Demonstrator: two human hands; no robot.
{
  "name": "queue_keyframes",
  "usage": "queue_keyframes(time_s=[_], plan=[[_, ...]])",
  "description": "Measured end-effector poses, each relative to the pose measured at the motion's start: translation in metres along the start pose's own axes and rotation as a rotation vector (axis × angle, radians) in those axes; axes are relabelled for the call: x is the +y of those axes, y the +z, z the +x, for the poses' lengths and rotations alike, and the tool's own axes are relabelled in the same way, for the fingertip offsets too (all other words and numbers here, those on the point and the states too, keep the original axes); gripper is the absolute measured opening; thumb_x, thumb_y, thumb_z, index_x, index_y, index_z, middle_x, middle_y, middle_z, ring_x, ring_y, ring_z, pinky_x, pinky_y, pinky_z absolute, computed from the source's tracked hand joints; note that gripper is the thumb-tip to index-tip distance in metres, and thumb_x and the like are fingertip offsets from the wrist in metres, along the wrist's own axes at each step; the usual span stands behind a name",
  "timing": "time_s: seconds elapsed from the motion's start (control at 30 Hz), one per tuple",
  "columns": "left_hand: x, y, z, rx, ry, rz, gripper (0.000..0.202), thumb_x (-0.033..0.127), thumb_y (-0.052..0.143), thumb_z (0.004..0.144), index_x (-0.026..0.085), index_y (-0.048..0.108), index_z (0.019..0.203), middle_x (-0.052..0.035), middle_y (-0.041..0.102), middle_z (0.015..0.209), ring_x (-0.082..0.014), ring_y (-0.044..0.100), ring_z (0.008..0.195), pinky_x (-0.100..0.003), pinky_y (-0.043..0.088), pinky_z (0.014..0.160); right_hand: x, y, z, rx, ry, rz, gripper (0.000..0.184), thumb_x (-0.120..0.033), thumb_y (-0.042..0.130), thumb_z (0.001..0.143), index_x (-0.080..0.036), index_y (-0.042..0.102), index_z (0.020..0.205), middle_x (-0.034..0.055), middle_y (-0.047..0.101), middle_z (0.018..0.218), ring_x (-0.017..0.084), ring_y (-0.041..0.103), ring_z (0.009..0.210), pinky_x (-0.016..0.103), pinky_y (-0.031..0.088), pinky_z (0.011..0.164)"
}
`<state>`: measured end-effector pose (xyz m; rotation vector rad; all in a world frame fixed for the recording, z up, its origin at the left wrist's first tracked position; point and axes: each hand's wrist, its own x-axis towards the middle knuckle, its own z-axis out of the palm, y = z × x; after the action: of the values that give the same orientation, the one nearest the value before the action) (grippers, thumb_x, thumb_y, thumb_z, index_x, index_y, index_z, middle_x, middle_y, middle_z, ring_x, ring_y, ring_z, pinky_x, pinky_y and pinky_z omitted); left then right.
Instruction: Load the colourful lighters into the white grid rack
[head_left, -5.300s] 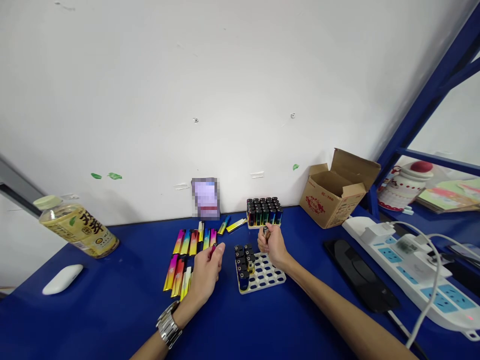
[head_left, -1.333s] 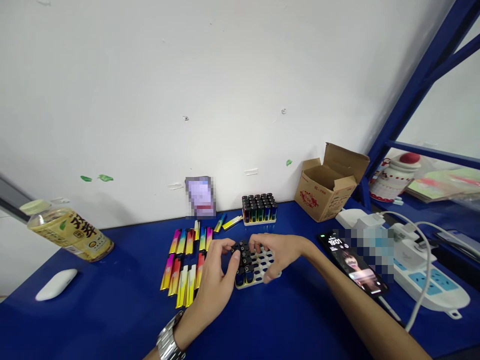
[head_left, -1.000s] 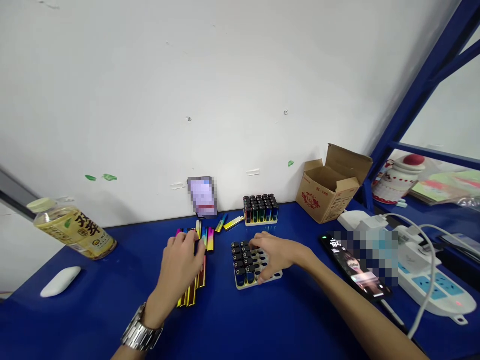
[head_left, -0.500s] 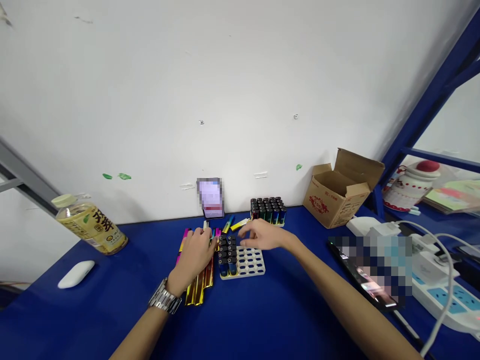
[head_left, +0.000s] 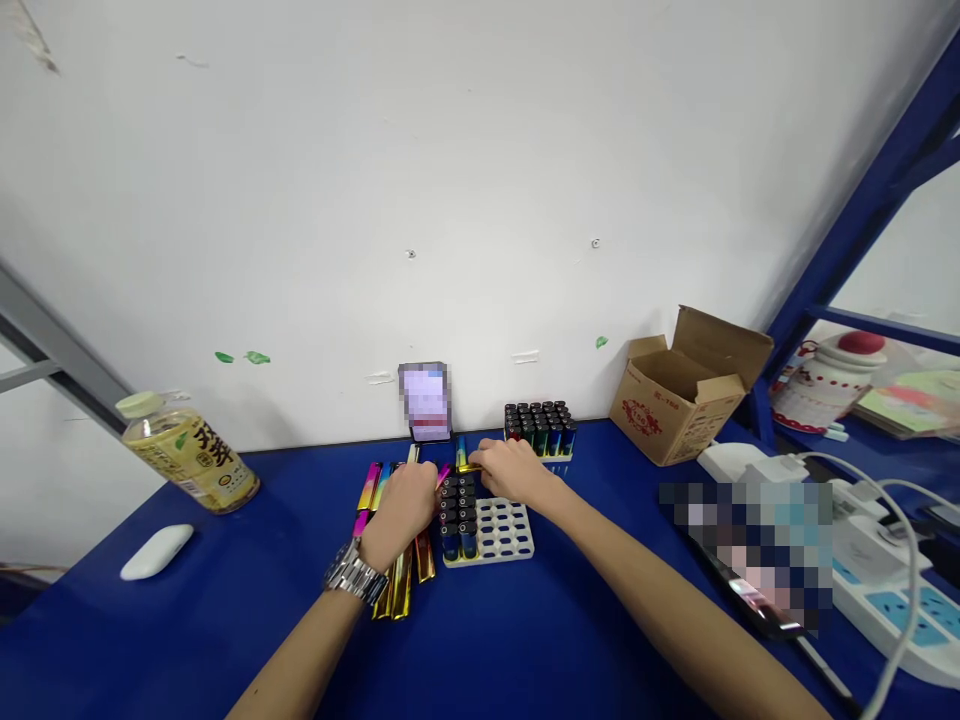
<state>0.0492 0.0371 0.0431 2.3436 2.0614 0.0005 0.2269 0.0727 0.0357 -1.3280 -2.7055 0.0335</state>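
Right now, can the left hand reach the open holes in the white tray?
Probably not directly: the lighters upright in the white tray stand between, so the left hand would have to lift over them.

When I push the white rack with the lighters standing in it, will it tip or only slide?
The rack looks flat and low, so it will probably slide, not tip. The lighters stand only along its left side, so it may swing slightly. Tall and narrow, they could wobble in their holes.
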Motion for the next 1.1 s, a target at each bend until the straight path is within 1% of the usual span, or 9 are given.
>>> queue_keyframes(time_s=[0.1, 0.2, 0.33, 0.43, 0.57, 0.7, 0.83, 1.0, 1.1], plan=[[-0.001, -0.003, 0.002, 0.042, -0.046, -0.067, 0.017, 0.013, 0.044, 0.083, 0.015, 0.056, 0.07, -0.0139, 0.066, 0.075, -0.0261, 0.064, 0.074, -0.031, 0.039, 0.064, 0.008, -0.002, -0.01, 0.216, 0.038, 0.255, 0.025, -0.024, 0.057, 0.085, -0.027, 0.07, 0.107, 0.0046, 0.063, 0.1, 0.015, 0.061, 0.071, 0.024, 0.039, 0.06], [-0.004, -0.006, 0.001, 0.088, -0.066, -0.143, 0.02, 0.023, 0.042, 0.086, 0.017, 0.054, 0.072, -0.0088, 0.065, 0.072, -0.022, 0.062, 0.069, -0.029, 0.038, 0.061, 0.013, 0.0, -0.021, 0.373, 0.112, 0.663, 0.029, -0.034, 0.055, 0.087, -0.018, 0.07, 0.107, 0.0005, 0.061, 0.065, 0.013, 0.054, 0.054, 0.024, 0.037, 0.054], [-0.011, -0.003, -0.008, 0.246, -0.015, -0.558, 0.029, 0.04, 0.034, 0.09, 0.02, 0.051, 0.08, -0.0015, 0.063, 0.071, -0.0165, 0.057, 0.062, -0.027, 0.038, 0.059, 0.02, 0.006, -0.036, 0.267, 0.116, 1.401, 0.039, -0.045, 0.06, 0.08, -0.016, 0.06, 0.105, 0.0045, 0.069, 0.073, 0.016, 0.06, 0.053, 0.024, 0.04, 0.045], [-0.014, 0.004, -0.014, 0.303, 0.059, -0.92, 0.03, 0.046, 0.037, 0.089, 0.02, 0.051, 0.087, -0.0012, 0.062, 0.075, -0.0157, 0.055, 0.065, -0.028, 0.041, 0.061, 0.026, 0.014, -0.044, 0.166, 0.037, 1.692, 0.04, -0.056, 0.054, 0.082, -0.017, 0.059, 0.09, 0.0091, 0.07, 0.082, 0.018, 0.067, 0.063, 0.025, 0.045, 0.05], [-0.014, 0.01, -0.019, 0.263, 0.097, -1.148, 0.027, 0.044, 0.044, 0.088, 0.02, 0.05, 0.099, -0.0001, 0.06, 0.077, -0.0158, 0.057, 0.074, -0.029, 0.044, 0.07, 0.03, 0.029, -0.046, 0.274, 0.055, 1.61, 0.031, -0.047, 0.059, 0.083, -0.018, 0.056, 0.094, 0.0038, 0.068, 0.077, 0.015, 0.065, 0.057, 0.028, 0.045, 0.057], [-0.013, 0.014, -0.022, 0.271, 0.011, -1.251, 0.019, 0.04, 0.045, 0.088, 0.021, 0.044, 0.088, 0.0002, 0.061, 0.08, -0.0149, 0.057, 0.076, -0.031, 0.046, 0.074, 0.03, 0.038, -0.046, 0.355, 0.088, 1.521, 0.039, -0.036, 0.064, 0.081, -0.023, 0.046, 0.113, 0.0011, 0.067, 0.082, 0.015, 0.063, 0.066, 0.03, 0.044, 0.064], [-0.012, 0.017, -0.025, 0.285, -0.058, -1.304, 0.013, 0.033, 0.046, 0.086, 0.023, 0.038, 0.082, 0.0042, 0.057, 0.073, -0.0132, 0.056, 0.068, -0.031, 0.046, 0.07, 0.028, 0.038, -0.048, 0.375, 0.127, 1.532, 0.016, -0.025, 0.061, 0.077, -0.022, 0.046, 0.083, -0.0026, 0.06, 0.07, 0.013, 0.054, 0.063, 0.027, 0.039, 0.061], [-0.009, 0.019, -0.026, 0.268, -0.074, -1.309, 0.009, 0.03, 0.043, 0.086, 0.024, 0.038, 0.084, 0.0085, 0.048, 0.06, -0.0116, 0.049, 0.055, -0.027, 0.042, 0.058, 0.026, 0.039, -0.048, 0.472, 0.197, 1.537, 0.026, -0.033, 0.063, 0.078, -0.022, 0.039, 0.072, -0.0092, 0.034, 0.055, 0.008, 0.029, 0.047, 0.023, 0.023, 0.047], [-0.009, 0.022, -0.025, 0.254, -0.076, -1.343, 0.011, 0.033, 0.045, 0.085, 0.023, 0.042, 0.089, 0.009, 0.046, 0.06, -0.0106, 0.046, 0.053, -0.024, 0.04, 0.054, 0.026, 0.039, -0.047, 0.586, 0.26, 1.453, 0.038, -0.048, 0.063, 0.079, -0.021, 0.04, 0.066, -0.0074, 0.037, 0.055, 0.008, 0.032, 0.049, 0.024, 0.027, 0.048]])
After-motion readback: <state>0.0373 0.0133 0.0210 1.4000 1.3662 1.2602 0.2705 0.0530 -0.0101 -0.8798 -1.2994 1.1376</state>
